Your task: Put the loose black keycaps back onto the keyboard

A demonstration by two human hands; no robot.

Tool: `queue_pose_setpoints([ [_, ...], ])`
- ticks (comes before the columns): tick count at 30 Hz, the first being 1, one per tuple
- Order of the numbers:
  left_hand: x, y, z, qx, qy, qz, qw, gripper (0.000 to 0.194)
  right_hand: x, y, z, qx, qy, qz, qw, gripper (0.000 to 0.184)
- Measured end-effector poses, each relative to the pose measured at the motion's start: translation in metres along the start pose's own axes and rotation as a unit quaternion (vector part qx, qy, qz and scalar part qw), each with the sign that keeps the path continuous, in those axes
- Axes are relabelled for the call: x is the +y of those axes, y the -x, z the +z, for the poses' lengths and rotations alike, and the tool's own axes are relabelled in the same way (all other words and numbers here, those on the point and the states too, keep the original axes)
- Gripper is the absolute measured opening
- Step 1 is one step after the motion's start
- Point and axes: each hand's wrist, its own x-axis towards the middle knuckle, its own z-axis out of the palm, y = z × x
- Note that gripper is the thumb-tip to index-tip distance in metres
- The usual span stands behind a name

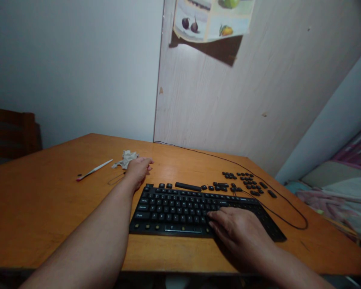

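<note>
A black keyboard (174,206) lies near the table's front edge. Its space bar slot and the bottom-row places beside it show bare, as does the number pad area. My right hand (237,224) rests over the keyboard's right half, fingers close together and laid on the keys. Past the upper left corner, my left hand (140,168) reaches out low above the table, index finger stretched to the right; its palm side is hidden. Beside it is a crumpled greyish cloth (126,158). A thin wire loop (116,179) lies by the left wrist.
Loose black keycaps (249,182) are grouped at the right, with a long space bar key (188,186) behind the keyboard. A white-handled brush (96,169) lies left. The black cable (291,202) curves along the right side. A wooden chair (12,130) stands beyond the table.
</note>
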Motion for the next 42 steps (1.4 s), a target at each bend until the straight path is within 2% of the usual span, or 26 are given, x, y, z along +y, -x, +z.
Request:
queue_pose_setpoints([
  [7,0.002,0.002,0.001,0.004,-0.003,0.000,1.000,0.027,0.001,0.001,0.000,-0.009,0.020,0.001,1.000,0.024],
  [19,0.003,0.003,0.001,0.004,-0.003,0.010,1.000,0.023,0.002,0.002,0.004,0.011,0.014,0.007,1.000,0.024],
  [29,0.003,0.002,0.001,0.001,0.001,0.007,1.000,0.022,0.000,0.004,0.002,-0.004,0.022,0.008,1.000,0.021],
  [34,0.004,0.003,0.001,0.002,0.003,0.007,1.000,0.023,-0.008,0.008,0.007,0.014,0.110,-0.013,0.994,0.027],
  [38,0.003,0.003,0.001,0.003,0.001,0.005,1.000,0.024,-0.015,0.015,0.016,0.007,0.169,-0.031,0.985,0.052],
  [42,0.001,0.001,0.001,0.001,0.000,0.005,1.000,0.024,-0.020,0.020,0.021,-0.003,0.198,-0.029,0.980,0.060],
])
